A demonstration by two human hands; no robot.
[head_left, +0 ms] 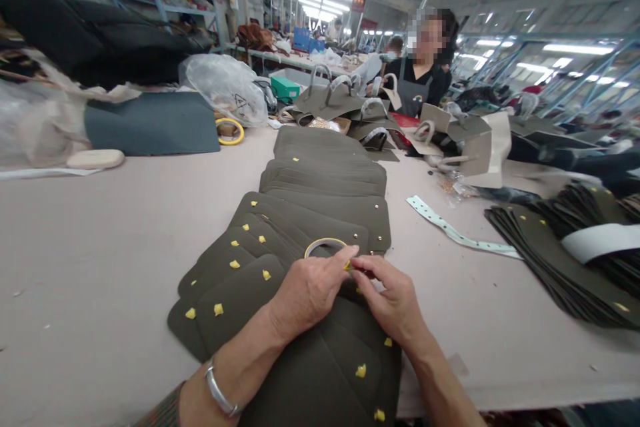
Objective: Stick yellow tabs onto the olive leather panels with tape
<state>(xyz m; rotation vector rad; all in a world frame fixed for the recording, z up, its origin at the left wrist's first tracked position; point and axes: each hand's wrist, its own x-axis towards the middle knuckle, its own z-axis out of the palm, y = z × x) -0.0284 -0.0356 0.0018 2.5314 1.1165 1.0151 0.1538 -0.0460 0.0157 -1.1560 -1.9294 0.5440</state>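
Observation:
A roll of yellow tape (320, 241) is gripped by my left hand (311, 287), which wears a bracelet at the wrist. My right hand (393, 293) pinches at the roll's near edge, thumb and forefinger together on a bit of yellow tape. Both hands meet above a fanned row of dark olive panels (320, 217) with rounded corners, which runs away from me across the table. Small yellow tape pieces (267, 275) dot several panels, and little metal studs (355, 236) show near some right-hand corners. My fingers hide part of the roll.
To the right lies another stack of dark panels (555, 253) beside a pale perforated strip (457, 235). At the back left are a grey sheet (153, 123), another yellow tape roll (230, 131) and plastic bags (225, 88). A person (423, 73) stands behind handled bag pieces (325, 103).

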